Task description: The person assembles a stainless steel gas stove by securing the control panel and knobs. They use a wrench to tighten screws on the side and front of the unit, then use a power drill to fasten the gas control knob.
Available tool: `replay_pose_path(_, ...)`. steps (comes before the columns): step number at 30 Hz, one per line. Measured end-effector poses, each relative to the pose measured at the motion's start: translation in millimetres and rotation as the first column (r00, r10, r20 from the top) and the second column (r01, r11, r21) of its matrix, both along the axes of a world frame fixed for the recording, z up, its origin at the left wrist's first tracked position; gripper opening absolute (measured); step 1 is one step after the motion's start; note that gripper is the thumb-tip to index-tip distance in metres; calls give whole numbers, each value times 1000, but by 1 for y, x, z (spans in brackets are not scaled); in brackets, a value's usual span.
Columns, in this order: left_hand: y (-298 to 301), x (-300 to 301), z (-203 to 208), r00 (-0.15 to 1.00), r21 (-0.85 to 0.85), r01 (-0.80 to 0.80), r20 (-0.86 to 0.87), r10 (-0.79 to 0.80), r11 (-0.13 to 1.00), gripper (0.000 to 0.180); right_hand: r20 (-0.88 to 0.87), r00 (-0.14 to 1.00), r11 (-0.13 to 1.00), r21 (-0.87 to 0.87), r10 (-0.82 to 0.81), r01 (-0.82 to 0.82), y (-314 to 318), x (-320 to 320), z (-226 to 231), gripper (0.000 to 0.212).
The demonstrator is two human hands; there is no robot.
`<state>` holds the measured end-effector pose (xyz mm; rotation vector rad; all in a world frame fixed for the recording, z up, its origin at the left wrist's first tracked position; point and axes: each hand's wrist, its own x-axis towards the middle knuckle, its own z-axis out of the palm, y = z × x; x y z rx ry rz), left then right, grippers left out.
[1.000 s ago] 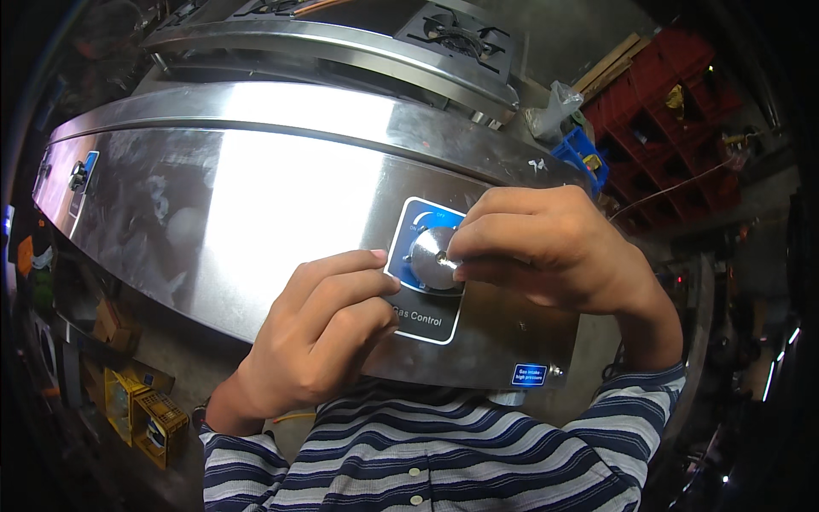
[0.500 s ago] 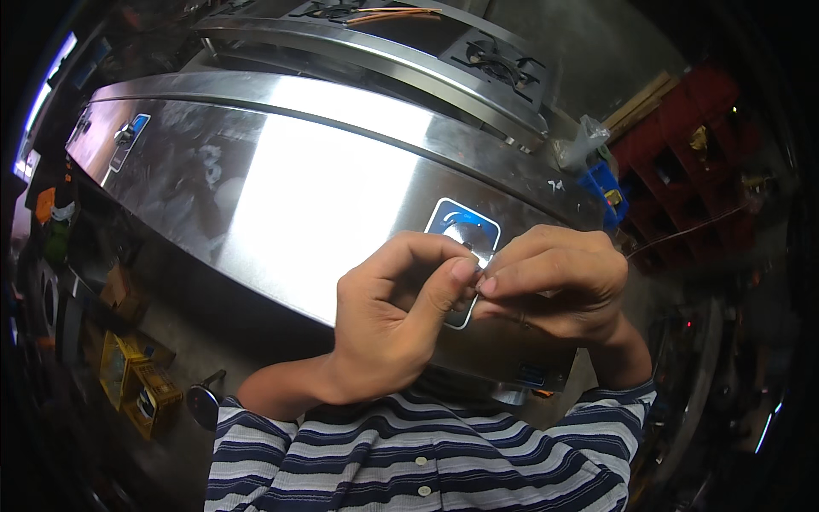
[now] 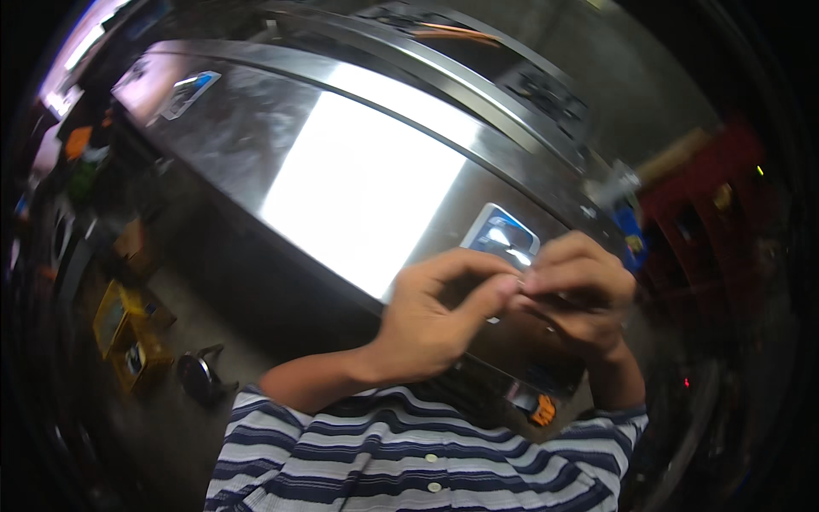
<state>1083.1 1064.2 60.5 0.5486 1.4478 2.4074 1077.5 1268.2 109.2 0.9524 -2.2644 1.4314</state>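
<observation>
Held close together over the right end of a stainless steel appliance panel [image 3: 239, 111], both hands are pinched fingertip to fingertip. My left hand [image 3: 426, 320] has its thumb and forefinger pressed together. My right hand [image 3: 589, 294] meets it with bent fingers, blurred by motion. Whatever sits between the fingertips is too small and smeared to name. Just beyond the hands lies a blue control plate with a white border [image 3: 503, 229], partly covered by my fingers. A similar blue plate [image 3: 192, 92] shows at the panel's far left end.
Behind the panel stands a gas stove [image 3: 546, 94] with brownish sticks [image 3: 456, 34] on top. Red shelving [image 3: 699, 205] and a blue bin [image 3: 631, 230] are at right. A yellow crate [image 3: 128, 333] and round stool [image 3: 198, 375] are at lower left. An orange object [image 3: 542, 412] shows near my body.
The view has tilted and shifted, so the panel slopes more steeply. Both hands appear farther right, still pinched together, and the right one is more blurred. The orange object shows more fully.
</observation>
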Motion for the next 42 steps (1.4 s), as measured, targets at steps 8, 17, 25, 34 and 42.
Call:
replay_pose_path(8, 0, -34, 2, 942, 101, 310, -171, -290, 945, 23, -415, 908, 993, 118, 61, -13, 7, 2, -1, 24)
replay_pose_path(17, -9, -38, 10, 870, 49, 455, -236, -433, 889, 25, -511, 852, 991, 119, 109, -55, 12, 0, -7, 30)
replay_pose_path(25, -15, -30, 19, 851, -23, 163, -503, -152, 986, 27, -730, 682, 983, 155, 48, 97, -3, 9, -3, 33)
replay_pose_path(34, -23, -17, 19, 826, -41, -65, -563, 31, 997, 24, -730, 678, 969, 100, -83, 226, -10, 15, -11, 28)
replay_pose_path(42, -65, -25, -7, 765, -350, -445, -627, 147, 824, 12, -366, 929, 924, 334, -56, 187, 19, -23, -3, 21)
